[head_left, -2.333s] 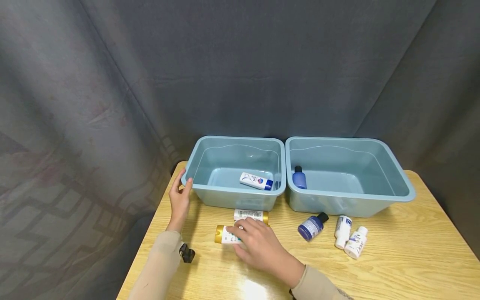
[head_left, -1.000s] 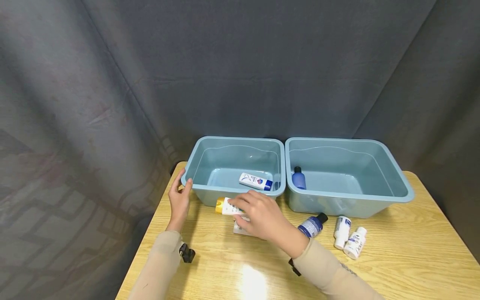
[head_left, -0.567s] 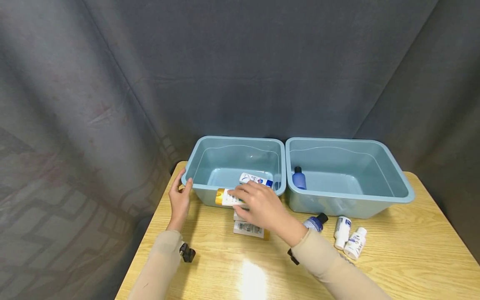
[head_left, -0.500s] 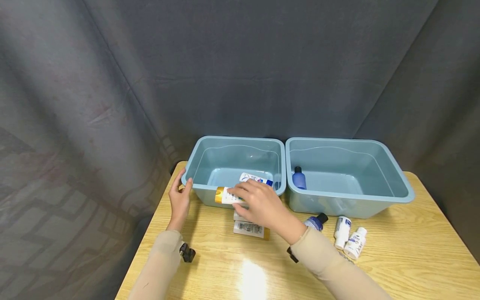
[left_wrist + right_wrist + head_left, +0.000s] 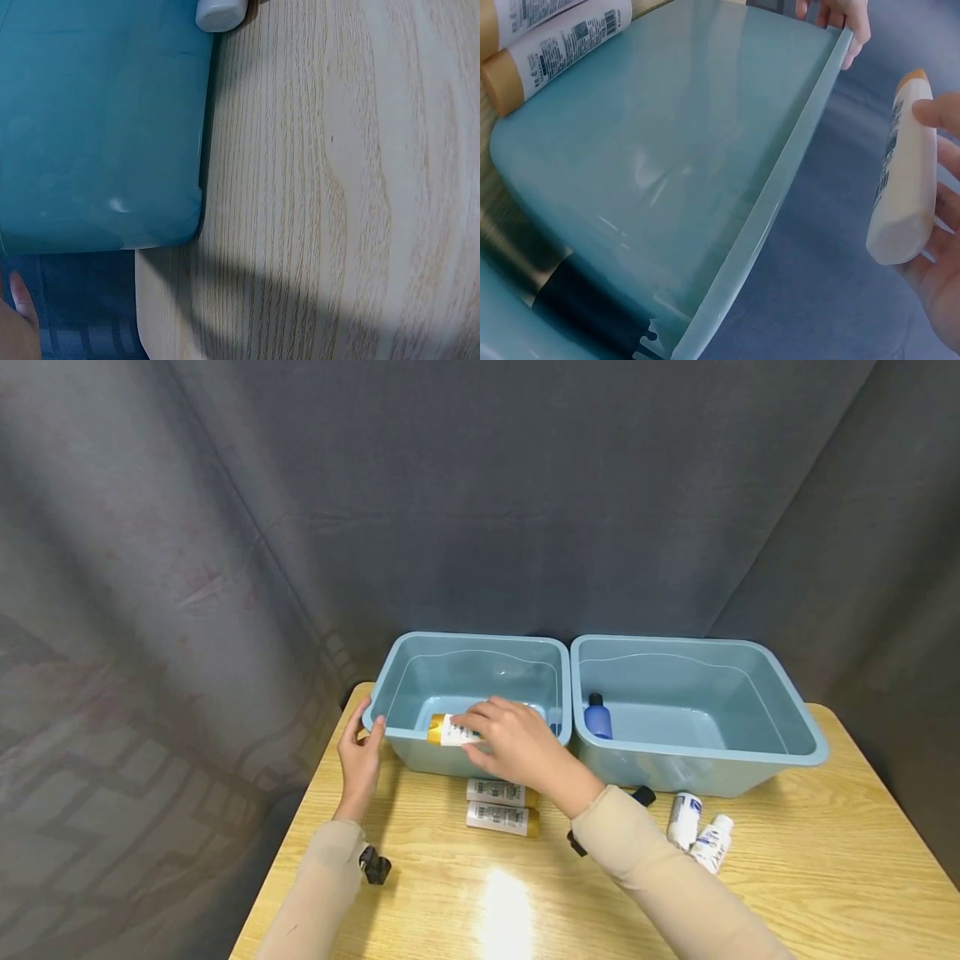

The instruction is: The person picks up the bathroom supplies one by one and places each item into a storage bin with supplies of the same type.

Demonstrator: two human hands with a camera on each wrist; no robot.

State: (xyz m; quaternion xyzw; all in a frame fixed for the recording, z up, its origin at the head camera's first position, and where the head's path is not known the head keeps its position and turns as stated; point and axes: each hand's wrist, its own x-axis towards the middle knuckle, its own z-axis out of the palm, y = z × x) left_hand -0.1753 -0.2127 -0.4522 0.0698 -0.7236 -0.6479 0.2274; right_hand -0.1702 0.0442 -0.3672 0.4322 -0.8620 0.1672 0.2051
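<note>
My right hand (image 5: 517, 745) grips a white bottle with a gold cap (image 5: 453, 731) above the front rim of the left blue bin (image 5: 450, 758). The right wrist view shows the thumb on one side of this bottle (image 5: 906, 180) and fingers on the other. With thumb and fingers, my left hand (image 5: 359, 768) holds the bin's front left corner. Two similar gold-capped bottles, a rear one (image 5: 497, 791) and a front one (image 5: 497, 818), lie in front of that bin. The white, blue-capped bottle inside it is almost hidden behind my right hand.
To the right stands a second blue bin (image 5: 697, 750) holding a blue bottle (image 5: 597, 720). Before it lie a white bottle (image 5: 684, 818), another white bottle (image 5: 712, 842) and a black cap (image 5: 643, 795), its bottle hidden by my sleeve. A grey curtain (image 5: 480, 502) hangs behind the table.
My right hand has picked the gold-capped bottle up from the table and carried it up and forward to the left bin's rim. My left hand stays at the corner.
</note>
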